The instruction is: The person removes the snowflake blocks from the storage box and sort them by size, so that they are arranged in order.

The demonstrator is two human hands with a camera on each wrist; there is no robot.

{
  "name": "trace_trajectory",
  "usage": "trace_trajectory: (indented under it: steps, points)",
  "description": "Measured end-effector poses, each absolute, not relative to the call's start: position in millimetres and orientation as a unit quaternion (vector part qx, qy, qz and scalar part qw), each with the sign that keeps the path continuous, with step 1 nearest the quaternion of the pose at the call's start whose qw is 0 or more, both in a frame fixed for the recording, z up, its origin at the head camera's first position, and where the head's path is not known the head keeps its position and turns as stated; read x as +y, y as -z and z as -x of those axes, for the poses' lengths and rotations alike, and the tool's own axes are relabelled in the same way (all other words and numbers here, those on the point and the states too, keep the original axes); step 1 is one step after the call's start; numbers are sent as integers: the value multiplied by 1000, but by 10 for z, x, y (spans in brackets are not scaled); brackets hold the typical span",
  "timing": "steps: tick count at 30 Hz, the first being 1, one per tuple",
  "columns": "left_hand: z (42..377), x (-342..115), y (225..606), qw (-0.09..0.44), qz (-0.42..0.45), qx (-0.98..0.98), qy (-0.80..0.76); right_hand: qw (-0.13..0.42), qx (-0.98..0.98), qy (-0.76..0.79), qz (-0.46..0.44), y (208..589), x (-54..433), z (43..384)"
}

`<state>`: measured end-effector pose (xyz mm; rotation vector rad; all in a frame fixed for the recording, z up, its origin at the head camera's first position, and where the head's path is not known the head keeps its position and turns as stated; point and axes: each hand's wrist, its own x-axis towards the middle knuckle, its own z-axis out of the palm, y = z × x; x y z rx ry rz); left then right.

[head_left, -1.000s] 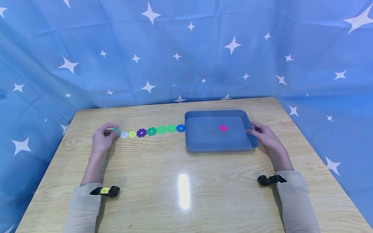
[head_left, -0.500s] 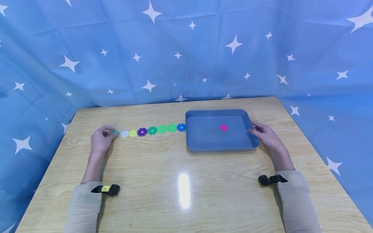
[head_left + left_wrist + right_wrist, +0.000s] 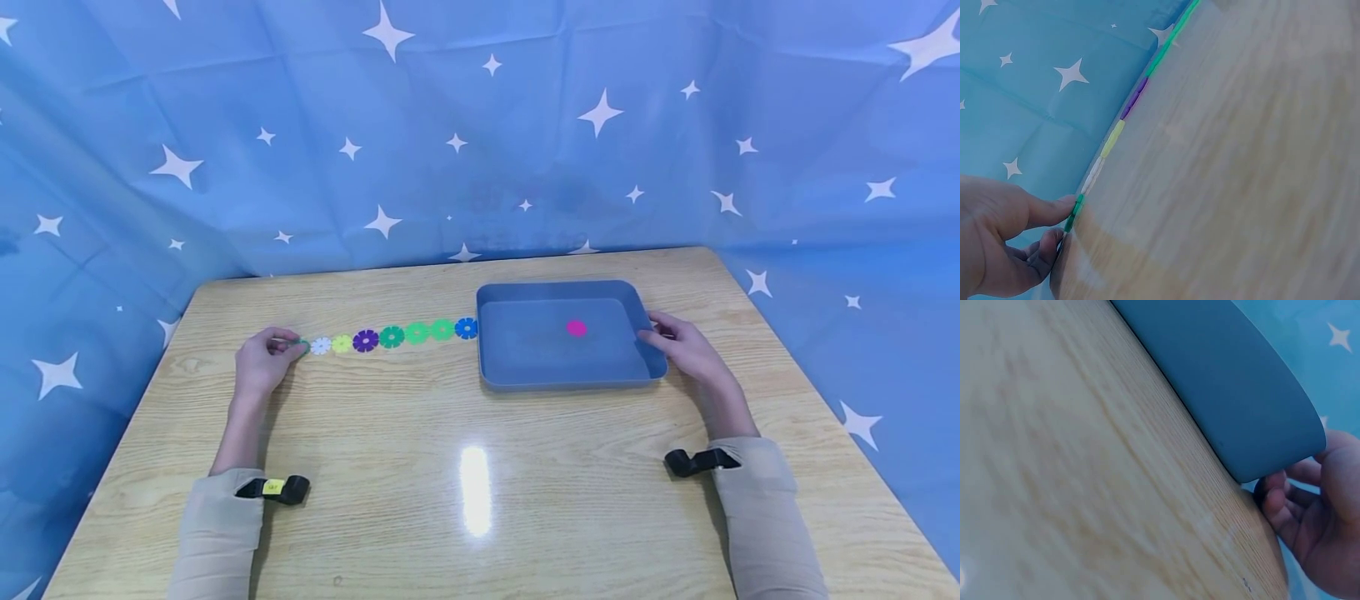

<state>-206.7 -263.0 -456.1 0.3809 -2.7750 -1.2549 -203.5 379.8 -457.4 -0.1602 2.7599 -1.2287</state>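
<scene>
My left hand [image 3: 258,365] pinches a green snowflake disc [image 3: 1074,214] between thumb and fingers, low at the table top. It sits at the left end of a row, right at the edge of a white disc [image 3: 320,346]. Rightward follow a yellow disc [image 3: 342,343], a purple disc [image 3: 366,341], several green ones and a blue disc [image 3: 467,328] against the tray. My right hand [image 3: 690,352] grips the right wall of the blue-grey tray [image 3: 570,386], thumb over the rim and fingers outside. A pink disc [image 3: 576,328] lies on the tray's floor.
The wooden table [image 3: 390,467] carries the row and the tray. Behind it hangs a blue curtain [image 3: 300,100] with white stars. Each sleeve bears a black wrist camera, the left one [image 3: 285,489] with a yellow label.
The left fingers have tilted the green disc and brought it slightly right and down, closer to the white disc. The right hand and tray stay in place.
</scene>
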Motion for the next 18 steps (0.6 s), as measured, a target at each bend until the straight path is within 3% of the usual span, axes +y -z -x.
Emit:
trace_trajectory:
  steps: [6, 18]
  points:
    - [2071, -2639, 4550, 33, -135, -899, 415, 59, 911, 405, 54, 4567, 3800, 2042]
    - [2079, -2389, 4407, 83, -79, -875, 471, 52, 912, 404, 55, 4574, 3791, 2038]
